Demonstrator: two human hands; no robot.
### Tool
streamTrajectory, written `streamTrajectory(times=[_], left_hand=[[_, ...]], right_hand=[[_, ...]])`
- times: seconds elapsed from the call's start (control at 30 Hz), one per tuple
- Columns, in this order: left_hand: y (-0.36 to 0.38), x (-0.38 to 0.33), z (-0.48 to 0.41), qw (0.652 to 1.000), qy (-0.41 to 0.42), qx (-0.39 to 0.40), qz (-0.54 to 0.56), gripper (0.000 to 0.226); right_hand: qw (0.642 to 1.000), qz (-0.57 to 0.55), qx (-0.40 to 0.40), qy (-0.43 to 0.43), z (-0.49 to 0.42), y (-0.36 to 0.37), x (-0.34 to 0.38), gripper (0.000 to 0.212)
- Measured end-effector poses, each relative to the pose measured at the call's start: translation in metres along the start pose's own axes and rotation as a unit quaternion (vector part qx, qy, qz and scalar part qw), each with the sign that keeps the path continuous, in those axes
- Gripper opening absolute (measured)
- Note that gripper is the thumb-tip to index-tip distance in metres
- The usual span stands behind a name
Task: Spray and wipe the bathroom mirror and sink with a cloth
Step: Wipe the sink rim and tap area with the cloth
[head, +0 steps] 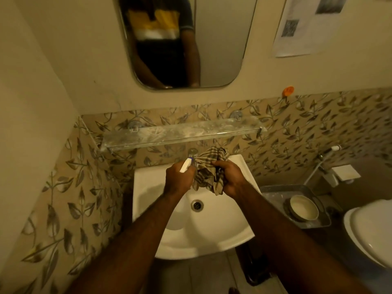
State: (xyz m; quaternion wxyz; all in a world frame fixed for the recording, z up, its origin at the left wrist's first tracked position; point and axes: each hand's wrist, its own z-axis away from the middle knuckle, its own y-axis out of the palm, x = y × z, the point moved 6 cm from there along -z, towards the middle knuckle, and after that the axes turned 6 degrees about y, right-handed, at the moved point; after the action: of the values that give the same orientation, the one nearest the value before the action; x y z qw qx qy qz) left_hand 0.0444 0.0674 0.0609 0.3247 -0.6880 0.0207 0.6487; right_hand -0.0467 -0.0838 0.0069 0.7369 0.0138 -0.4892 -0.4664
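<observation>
Both hands over the white sink [148,187], left hand [178,180] gripping spray bottle [186,165], right hand [230,180] clutching checked cloth [209,166]; no legible writing.

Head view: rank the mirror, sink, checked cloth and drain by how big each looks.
1. Sink and mirror: look alike in size; the mirror is cut off at the top and farther away, so no ranking.
2. Checked cloth
3. Drain

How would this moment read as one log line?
left hand: holds spray bottle | right hand: grips checked cloth | over sink | mirror: unwiped
</observation>
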Motion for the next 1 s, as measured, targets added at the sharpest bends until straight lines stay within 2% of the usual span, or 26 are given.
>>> streamTrajectory(times=[0.1, 0.3, 0.6, 0.87, 1.0], left_hand=[[-0.002, -0.018, -0.001, 0.999, 0.027, -0.016, 0.008, 0.010], [-0.001, -0.065, -0.005, 0.997, 0.052, -0.054, 0.014, 0.022], [0.018, -0.137, -0.001, 0.991, 0.091, -0.094, 0.039, 0.006], [0.057, -0.172, 0.012, 0.989, 0.097, -0.101, 0.051, 0.014], [0.083, -0.185, 0.018, 0.988, 0.107, -0.092, 0.054, 0.005]], right_hand=[[1.000, -0.008, -0.013, 0.000, 0.004, -0.003, 0.018, 0.033], [1.000, 0.000, -0.002, -0.022, 0.015, -0.008, 0.071, 0.036], [0.994, 0.033, 0.059, -0.086, 0.042, -0.017, 0.150, 0.039], [0.989, 0.005, 0.112, -0.097, 0.066, -0.044, 0.175, 0.040], [0.989, 0.006, 0.101, -0.112, 0.072, -0.074, 0.185, 0.041]])
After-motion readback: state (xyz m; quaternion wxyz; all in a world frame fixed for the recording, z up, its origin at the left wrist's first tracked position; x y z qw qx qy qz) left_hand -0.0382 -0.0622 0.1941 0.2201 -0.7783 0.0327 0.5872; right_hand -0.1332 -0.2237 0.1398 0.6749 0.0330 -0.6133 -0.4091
